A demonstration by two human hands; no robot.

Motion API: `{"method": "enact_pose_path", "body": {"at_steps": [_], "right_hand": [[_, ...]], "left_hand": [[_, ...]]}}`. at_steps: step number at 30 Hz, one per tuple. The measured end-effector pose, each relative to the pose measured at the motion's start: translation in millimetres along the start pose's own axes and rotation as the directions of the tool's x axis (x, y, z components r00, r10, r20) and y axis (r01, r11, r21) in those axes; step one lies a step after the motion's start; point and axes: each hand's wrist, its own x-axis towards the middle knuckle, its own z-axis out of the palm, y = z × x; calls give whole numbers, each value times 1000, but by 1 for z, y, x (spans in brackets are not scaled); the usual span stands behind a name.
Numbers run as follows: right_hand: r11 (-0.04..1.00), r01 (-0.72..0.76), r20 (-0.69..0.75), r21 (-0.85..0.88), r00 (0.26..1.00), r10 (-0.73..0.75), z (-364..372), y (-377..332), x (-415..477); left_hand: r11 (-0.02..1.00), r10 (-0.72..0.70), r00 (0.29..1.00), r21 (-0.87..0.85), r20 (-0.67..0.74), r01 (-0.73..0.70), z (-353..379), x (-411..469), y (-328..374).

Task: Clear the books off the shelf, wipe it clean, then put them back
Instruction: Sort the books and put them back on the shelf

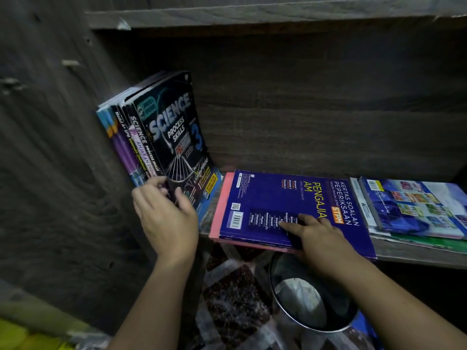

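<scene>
Dim light, dark wood-grain panel (63,173), speckled floor tiles (235,299), perhaps a bin (338,309)

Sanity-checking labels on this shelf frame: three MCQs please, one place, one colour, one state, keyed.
1. Where is the Science book? A) leaning at the left end of the shelf B) flat on the right stack C) in the bin
2. What colour is the book directly under the blue book? A) green B) pink C) yellow
3. How is the blue book? A) standing upright B) open at its pages C) lying flat, closed
Key: 1 A, it tilts against the upright books at the left; 2 B, the pink book shows beneath it; 3 C, its cover faces up.
</scene>
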Motion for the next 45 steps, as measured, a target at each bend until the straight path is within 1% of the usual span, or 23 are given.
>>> {"method": "enact_pose_path", "body": {"at_steps": [3, 5, 8, 10, 12, 14, 17, 20, 22, 24, 27, 28, 30, 32, 34, 35, 36, 37, 39, 41, 42, 44, 45], "right_hand": [[1000, -3, 4, -27, 1000, 3, -3, 5, 0], [998, -62, 38, -30, 997, 63, -6, 14, 0], [978, -206, 92, -29, 974, 208, -6, 32, 0], [968, -252, 110, 2, 962, 250, -4, 39, 0], [974, -226, 122, 30, 968, 221, -2, 43, 0], [984, -177, 120, 39, 978, 171, -2, 46, 0], [992, -123, 102, 34, 988, 119, -4, 53, -4], [992, -121, 40, 18, 992, 120, -10, 52, -10], [993, -113, -49, -23, 993, 112, -16, 49, -14], [993, -104, -153, -52, 984, 95, -23, 46, -18], [995, -72, -329, -63, 943, 48, -28, 45, -21], [998, -63, -384, -32, 922, 46, -29, 46, -21], [995, -67, -504, 74, 858, 95, -33, 48, -23], [972, -77, -622, 222, 757, 202, -39, 51, -25], [920, -53, -656, 389, 685, 317, -43, 52, -28], [890, -46, -637, 454, 681, 361, -44, 52, -29], [859, -54, -594, 509, 700, 396, -43, 52, -29], [830, -77, -529, 553, 737, 421, -41, 53, -28], [794, -152, -342, 589, 843, 415, -35, 57, -25], [840, -213, -117, 500, 944, 309, -26, 59, -24], [880, -212, -17, 425, 970, 242, -23, 58, -24], [934, -189, 123, 303, 980, 158, -17, 56, -25], [945, -182, 156, 271, 977, 144, -15, 55, -24]], "left_hand": [[987, 159, 977, 13, 144, -163, 7, -12, 4], [969, 240, 917, -20, 319, -247, 16, -24, 8], [919, 375, 735, -122, 564, -375, 27, -48, 13], [911, 385, 622, -171, 682, -376, 30, -61, 16], [922, 364, 554, -205, 748, -328, 34, -70, 19], [927, 357, 512, -227, 781, -299, 39, -75, 22], [918, 377, 479, -251, 793, -307, 47, -80, 26], [890, 416, 462, -247, 783, -382, 55, -86, 32], [863, 450, 467, -237, 761, -446, 60, -90, 37], [848, 463, 493, -206, 737, -488, 64, -96, 43], [879, 428, 604, -154, 673, -451, 69, -99, 52], [891, 418, 637, -154, 648, -428, 70, -98, 55], [909, 393, 671, -156, 629, -386, 72, -96, 57], [929, 359, 711, -158, 605, -334, 71, -94, 57], [946, 323, 769, -169, 552, -276, 69, -92, 57], [951, 308, 803, -181, 510, -250, 68, -91, 57], [953, 296, 835, -197, 465, -228, 66, -89, 57], [953, 286, 860, -217, 422, -211, 64, -87, 57], [953, 264, 900, -237, 347, -188, 60, -81, 57], [957, 223, 929, -248, 295, -151, 56, -76, 57], [960, 190, 940, -256, 282, -117, 55, -74, 57], [960, 114, 959, -276, 261, -39, 50, -71, 56], [958, 77, 966, -287, 246, -4, 48, -69, 56]]}}
